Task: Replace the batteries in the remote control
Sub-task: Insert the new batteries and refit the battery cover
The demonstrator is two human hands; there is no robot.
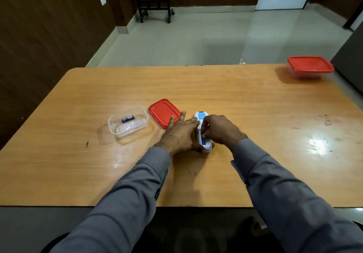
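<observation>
A white remote control [200, 117] lies face down on the wooden table [255, 115], its battery bay uncovered. My left hand [180, 133] rests against its left side, thumb at the near end, fingers spread over the table. My right hand [218, 129] has its fingertips pinched on a blue battery [203, 141] lying in the bay. A second blue battery [128, 118] sits inside an uncovered clear plastic box [141, 125] to the left. The remote's battery cover is not visible.
A red lid [163, 112] lies flat between the clear box and the remote. A closed clear box with a red lid [309, 67] stands at the far right corner. The table's near edge runs close to my forearms.
</observation>
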